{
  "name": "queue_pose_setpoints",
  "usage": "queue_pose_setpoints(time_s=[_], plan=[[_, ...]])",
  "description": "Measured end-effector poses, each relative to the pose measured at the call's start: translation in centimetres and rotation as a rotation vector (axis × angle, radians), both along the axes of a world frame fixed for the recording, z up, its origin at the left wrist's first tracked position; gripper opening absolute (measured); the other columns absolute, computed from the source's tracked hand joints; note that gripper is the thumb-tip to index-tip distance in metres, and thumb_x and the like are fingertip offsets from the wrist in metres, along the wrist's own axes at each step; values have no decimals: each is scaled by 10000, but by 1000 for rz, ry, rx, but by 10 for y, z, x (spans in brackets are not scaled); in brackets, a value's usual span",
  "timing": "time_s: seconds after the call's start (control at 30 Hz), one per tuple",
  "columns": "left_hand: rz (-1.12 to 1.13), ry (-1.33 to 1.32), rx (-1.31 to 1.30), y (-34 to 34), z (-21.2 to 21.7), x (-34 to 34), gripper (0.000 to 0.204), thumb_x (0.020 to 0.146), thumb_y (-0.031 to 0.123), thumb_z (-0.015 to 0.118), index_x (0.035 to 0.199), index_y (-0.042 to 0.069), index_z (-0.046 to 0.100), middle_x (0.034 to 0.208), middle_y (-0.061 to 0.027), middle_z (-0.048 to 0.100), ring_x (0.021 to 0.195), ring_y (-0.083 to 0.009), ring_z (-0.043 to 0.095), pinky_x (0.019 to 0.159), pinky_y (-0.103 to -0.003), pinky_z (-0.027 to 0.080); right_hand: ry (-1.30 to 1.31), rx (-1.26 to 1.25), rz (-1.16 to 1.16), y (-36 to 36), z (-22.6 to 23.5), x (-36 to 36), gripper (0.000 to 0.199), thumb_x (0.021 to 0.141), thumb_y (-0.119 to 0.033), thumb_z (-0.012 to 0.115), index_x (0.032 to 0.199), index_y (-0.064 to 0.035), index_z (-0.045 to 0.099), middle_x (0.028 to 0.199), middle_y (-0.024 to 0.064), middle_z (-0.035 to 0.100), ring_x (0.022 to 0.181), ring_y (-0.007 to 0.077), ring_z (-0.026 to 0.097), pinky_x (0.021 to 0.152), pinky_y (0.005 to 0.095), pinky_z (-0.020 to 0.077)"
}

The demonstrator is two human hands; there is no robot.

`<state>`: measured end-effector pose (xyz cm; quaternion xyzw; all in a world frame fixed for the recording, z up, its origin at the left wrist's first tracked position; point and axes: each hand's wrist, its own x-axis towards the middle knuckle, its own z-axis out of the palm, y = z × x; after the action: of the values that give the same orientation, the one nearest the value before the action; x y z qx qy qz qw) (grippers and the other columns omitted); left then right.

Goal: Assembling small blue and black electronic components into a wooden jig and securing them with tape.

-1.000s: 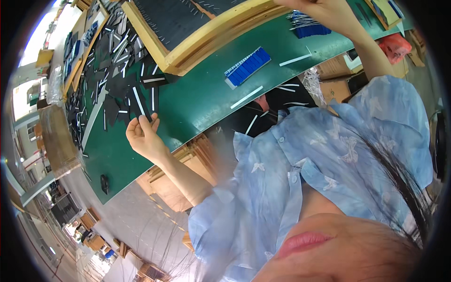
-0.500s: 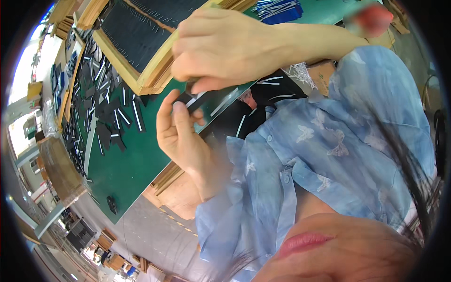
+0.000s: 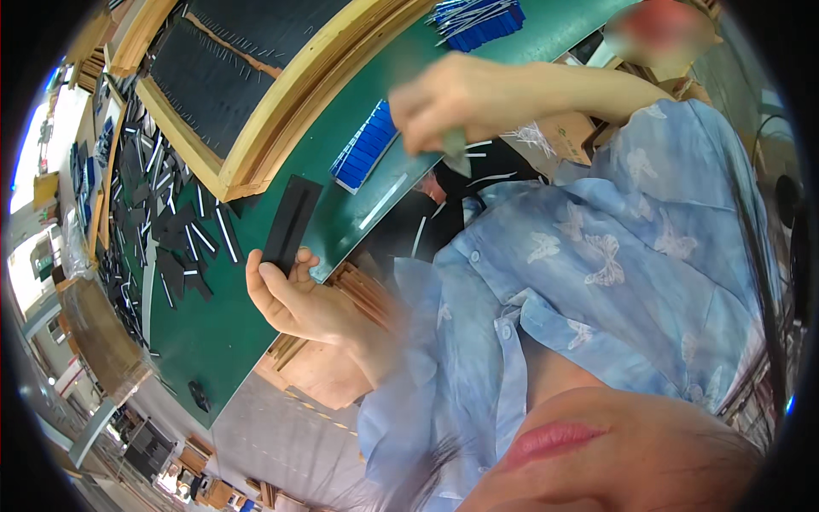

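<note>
My left hand [image 3: 294,299] holds a flat black rectangular strip [image 3: 291,220] upright by its lower end, above the green table [image 3: 205,341]. My right hand [image 3: 465,98] is raised and blurred over the table's near edge, with fingers pinched on a small thin grey-white piece [image 3: 455,154]. A white strip [image 3: 383,201] lies on the green surface between the hands, beside a blue ribbed block [image 3: 365,147].
A wooden-framed tray with black lining [image 3: 256,85] stands at the back. Several black strips and white sticks [image 3: 171,230] are scattered at the left. Another blue block with white sticks [image 3: 478,19] lies at the far top. Cardboard boxes [image 3: 563,136] sit below the table edge.
The hands have separated: my right hand rose up and right with a small piece, while my left hand lowered, keeping the black strip. One second ago the hands were far apart on the table.
</note>
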<state>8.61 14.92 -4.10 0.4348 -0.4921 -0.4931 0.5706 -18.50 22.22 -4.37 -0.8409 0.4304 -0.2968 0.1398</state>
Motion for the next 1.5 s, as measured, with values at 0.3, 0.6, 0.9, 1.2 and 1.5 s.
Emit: queue_pose_setpoints(time_s=[0.3, 0.6, 0.9, 1.2, 1.5], plan=[[-8, -2, 51, 1, -5, -2, 351, 952, 206, 467, 1153, -79, 506, 909, -205, 615, 673, -225, 619, 600, -268, 525, 43, 72, -264, -25, -6, -12, 323, 660, -163, 775, 960, -154, 655, 1011, 6, 537, 895, 198, 592, 723, 331, 486], [-131, 67, 122, -3, -11, 4, 555, 977, 420, 324, 1136, -79, 506, 958, -219, 619, 779, -258, 630, 660, -297, 527, 37, -283, -91, -16, 7, -4, 378, 627, -81, 768, 958, -170, 609, 1000, 19, 518, 801, 217, 587, 621, 316, 488], [-324, 80, 200, 16, 7, -39, 674, 971, 540, 223, 1054, -54, 531, 899, -216, 640, 702, -265, 646, 665, -316, 532, -206, -149, -138, -14, 24, 10, 391, 607, -58, 789, 955, -111, 620, 1008, 50, 519, 852, 223, 580, 701, 304, 481], [-358, 63, 165, 18, 6, -40, 689, 963, 552, 223, 1072, -61, 520, 904, -239, 635, 711, -281, 655, 648, -322, 550, -217, -137, -160, -9, 23, 11, 412, 585, -5, 785, 961, -67, 626, 1007, 78, 504, 844, 217, 574, 704, 295, 470], [-316, -66, 132, 26, 14, -46, 318, 985, 232, 441, 1079, -62, 512, 883, -198, 625, 689, -217, 656, 631, -273, 547, -259, -87, -173, -9, 31, 13, 353, 621, -66, 786, 941, -98, 640, 986, 43, 525, 853, 215, 573, 704, 304, 474]])
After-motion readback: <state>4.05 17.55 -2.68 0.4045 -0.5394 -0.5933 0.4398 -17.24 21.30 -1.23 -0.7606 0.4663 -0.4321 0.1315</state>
